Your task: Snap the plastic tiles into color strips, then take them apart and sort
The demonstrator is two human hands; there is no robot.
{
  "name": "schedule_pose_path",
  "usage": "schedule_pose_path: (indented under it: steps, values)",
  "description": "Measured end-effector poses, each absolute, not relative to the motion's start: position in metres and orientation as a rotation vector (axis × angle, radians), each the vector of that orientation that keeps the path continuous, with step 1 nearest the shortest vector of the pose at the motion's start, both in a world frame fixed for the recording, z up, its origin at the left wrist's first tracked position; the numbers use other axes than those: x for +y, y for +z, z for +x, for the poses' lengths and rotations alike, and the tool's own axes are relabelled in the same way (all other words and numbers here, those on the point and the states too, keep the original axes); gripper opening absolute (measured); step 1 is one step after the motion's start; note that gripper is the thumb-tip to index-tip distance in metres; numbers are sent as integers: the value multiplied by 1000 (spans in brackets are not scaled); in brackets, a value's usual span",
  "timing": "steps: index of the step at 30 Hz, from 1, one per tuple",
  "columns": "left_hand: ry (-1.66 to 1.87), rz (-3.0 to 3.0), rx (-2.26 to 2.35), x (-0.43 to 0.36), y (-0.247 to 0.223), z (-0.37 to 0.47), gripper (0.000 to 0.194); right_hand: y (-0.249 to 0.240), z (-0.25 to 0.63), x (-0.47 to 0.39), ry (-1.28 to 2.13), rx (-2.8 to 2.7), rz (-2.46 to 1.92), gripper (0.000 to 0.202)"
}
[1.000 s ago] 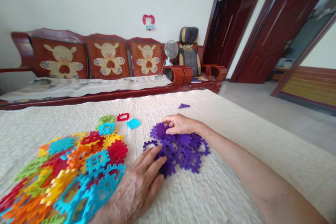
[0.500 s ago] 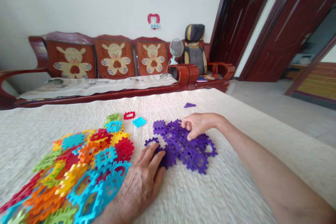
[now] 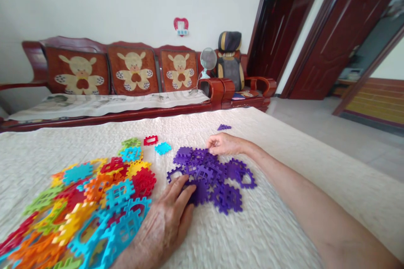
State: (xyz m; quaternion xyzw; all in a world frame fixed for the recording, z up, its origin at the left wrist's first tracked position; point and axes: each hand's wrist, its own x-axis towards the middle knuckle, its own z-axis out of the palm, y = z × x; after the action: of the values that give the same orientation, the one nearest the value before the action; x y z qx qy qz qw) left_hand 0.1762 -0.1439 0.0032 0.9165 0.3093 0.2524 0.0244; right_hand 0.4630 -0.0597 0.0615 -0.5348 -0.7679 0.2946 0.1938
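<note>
A heap of purple interlocking plastic pieces (image 3: 206, 172), some solid and some with window-like holes, lies on the table. My left hand (image 3: 170, 208) lies at its near left side, palm down with fingers stretched out, the fingertips on purple pieces. At the heap's far edge is my right hand (image 3: 222, 144), its fingers curled in close to the thumb. Whatever is between those fingers is hidden. Left of my left hand spreads a mixed pile of blue, red, orange, yellow and green pieces (image 3: 120, 193).
A lone purple triangular piece (image 3: 224, 127) lies beyond my right hand. A red frame piece (image 3: 150, 140) and a blue piece (image 3: 163, 148) sit between the piles. The table has a cream quilted cover (image 3: 271, 218). Behind it stand a wooden sofa (image 3: 217, 92) and a fan (image 3: 208, 59).
My right hand has moved left and away from me to the heap's far edge, its fingers closing. Purple pieces have shifted, opening a gap on the right. The view has turned slightly right.
</note>
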Motion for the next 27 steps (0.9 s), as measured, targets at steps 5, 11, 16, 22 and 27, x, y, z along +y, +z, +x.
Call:
schedule_pose_path:
  steps: [5,11,16,22,27]
  values:
    - [821,2827,910,-143,4,175,37,79,503,-67,799,-2220,-1928,25]
    - [722,2820,780,-147,16,174,40,59,497,-55,597,-2134,-1841,40]
    - [606,2820,603,-149,24,171,43,36,471,-47,373,-2152,-1845,29]
    - [577,2803,553,-148,18,169,44,47,483,-46,177,-2045,-1887,29]
    - [585,2799,501,-149,20,170,45,75,471,-65,481,-2264,-1628,49]
